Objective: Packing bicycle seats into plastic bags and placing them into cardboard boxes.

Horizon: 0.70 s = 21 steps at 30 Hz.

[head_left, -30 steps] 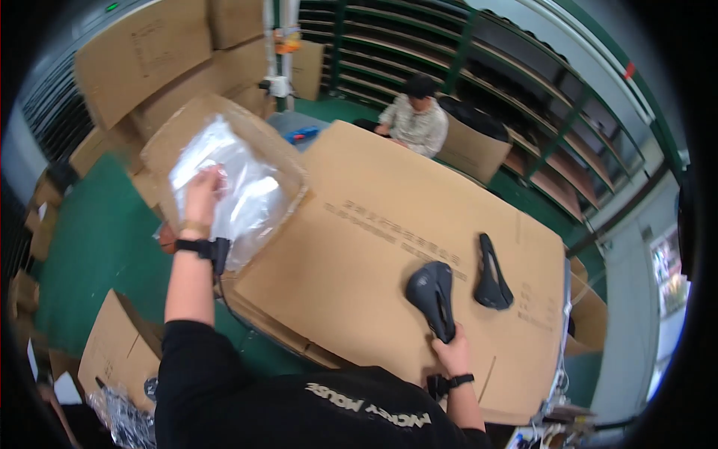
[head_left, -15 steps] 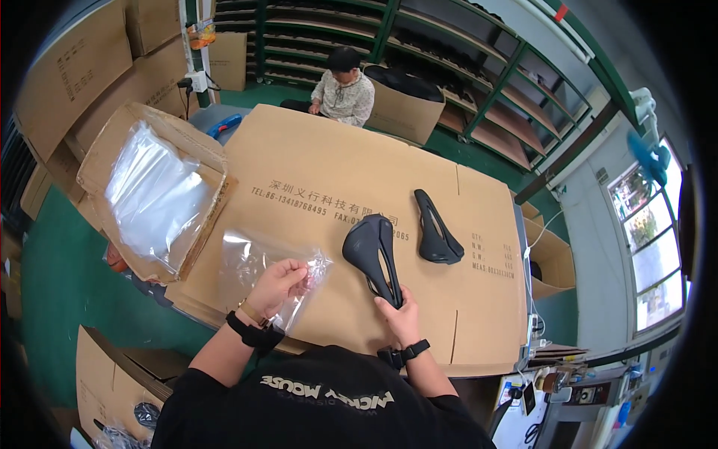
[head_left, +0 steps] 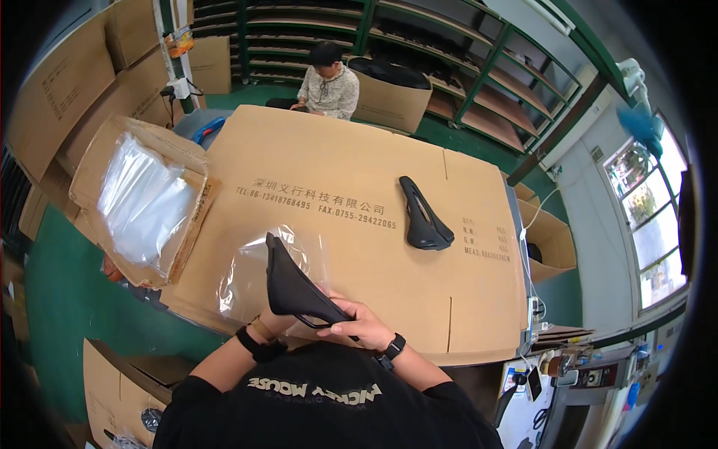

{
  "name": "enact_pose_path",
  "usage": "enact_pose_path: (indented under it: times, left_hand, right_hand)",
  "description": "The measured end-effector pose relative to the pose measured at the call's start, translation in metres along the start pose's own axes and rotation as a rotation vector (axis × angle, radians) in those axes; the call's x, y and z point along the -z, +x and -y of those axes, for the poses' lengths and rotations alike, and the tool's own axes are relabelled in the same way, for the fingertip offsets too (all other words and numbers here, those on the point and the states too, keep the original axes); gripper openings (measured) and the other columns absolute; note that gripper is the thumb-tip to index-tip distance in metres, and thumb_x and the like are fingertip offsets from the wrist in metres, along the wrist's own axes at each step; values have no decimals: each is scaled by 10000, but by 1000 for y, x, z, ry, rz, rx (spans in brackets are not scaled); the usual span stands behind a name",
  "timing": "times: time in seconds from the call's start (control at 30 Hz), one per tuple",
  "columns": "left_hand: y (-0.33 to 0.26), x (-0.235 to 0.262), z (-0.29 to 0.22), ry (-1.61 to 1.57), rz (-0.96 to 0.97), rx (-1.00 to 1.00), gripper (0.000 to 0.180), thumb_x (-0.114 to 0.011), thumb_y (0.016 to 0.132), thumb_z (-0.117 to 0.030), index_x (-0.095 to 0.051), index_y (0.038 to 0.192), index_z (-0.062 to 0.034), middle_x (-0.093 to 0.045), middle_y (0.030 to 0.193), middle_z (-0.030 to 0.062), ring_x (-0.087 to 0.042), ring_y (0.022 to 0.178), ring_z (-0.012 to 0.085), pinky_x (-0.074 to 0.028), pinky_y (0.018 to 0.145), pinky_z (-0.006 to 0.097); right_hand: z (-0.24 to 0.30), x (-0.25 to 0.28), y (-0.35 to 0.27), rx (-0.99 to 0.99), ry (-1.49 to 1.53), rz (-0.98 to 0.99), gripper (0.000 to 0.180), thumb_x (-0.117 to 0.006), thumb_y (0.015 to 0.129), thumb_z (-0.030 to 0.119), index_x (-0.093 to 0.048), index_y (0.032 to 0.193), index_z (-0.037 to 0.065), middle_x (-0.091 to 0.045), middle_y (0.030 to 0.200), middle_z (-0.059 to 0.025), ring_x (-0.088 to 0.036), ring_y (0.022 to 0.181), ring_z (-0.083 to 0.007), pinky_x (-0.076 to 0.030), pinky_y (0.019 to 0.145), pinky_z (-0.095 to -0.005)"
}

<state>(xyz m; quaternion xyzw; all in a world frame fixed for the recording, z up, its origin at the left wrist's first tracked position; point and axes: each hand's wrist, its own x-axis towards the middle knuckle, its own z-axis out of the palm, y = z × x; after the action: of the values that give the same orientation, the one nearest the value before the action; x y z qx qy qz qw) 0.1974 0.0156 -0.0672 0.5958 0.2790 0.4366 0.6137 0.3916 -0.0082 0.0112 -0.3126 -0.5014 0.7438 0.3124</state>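
Observation:
A black bicycle saddle (head_left: 293, 288) is tilted over the near edge of the cardboard, its narrow nose pointing away from me. My right hand (head_left: 364, 326) grips it by the near end, fingers wrapped round the rails. Behind the saddle is my left hand (head_left: 277, 322); the saddle hides its fingers. A clear plastic bag (head_left: 238, 278) lies flat beneath and beside the saddle, next to my left hand. Farther right on the cardboard rests a second black saddle (head_left: 428, 224) with a long central slot.
An open carton (head_left: 191, 243) of clear plastic bags (head_left: 142, 202) stands at the left of the cardboard-covered table (head_left: 359, 165). Across the table sits another person (head_left: 329, 86), near a carton of dark items (head_left: 389, 97). Green-framed shelves (head_left: 479, 82) line the back.
My right hand has brought the saddle left and toward me, tilting it over the plastic bag. My left hand, earlier pinching the bag in plain sight, is now partly behind the saddle.

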Motion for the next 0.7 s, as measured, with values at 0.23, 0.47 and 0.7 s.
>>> enact_pose_path:
  times: [0.23, 0.47, 0.7]
  left_hand:
    - [-10, -1, -24, -350, -171, 479, 251, -603, 858, -46, -587, 1107, -15, -622, 1001, 28, -598, 877, 102, -505, 757, 244]
    - [-6, 7, -18, -279, -212, 500, 91, -632, 848, -24, -600, 933, -13, -604, 820, 25, -569, 733, 82, -473, 670, 225]
    - [-6, 8, -23, -285, -260, 548, 115, -619, 874, -68, -567, 968, -29, -588, 873, 23, -569, 792, 94, -477, 718, 231]
  right_hand:
    - [46, -8, -9, -132, 207, 12, 596, -627, 817, 47, -369, 1349, -31, -512, 1280, -148, -521, 1174, -232, -474, 945, -364]
    - [-51, 46, -7, -71, 371, -129, 516, -600, 820, 82, -435, 1289, -53, -548, 1235, -154, -552, 1132, -249, -507, 881, -333]
    - [-54, 55, -4, -8, 526, -116, 499, -563, 845, 72, -407, 1296, -71, -517, 1272, -161, -562, 1118, -305, -522, 871, -360]
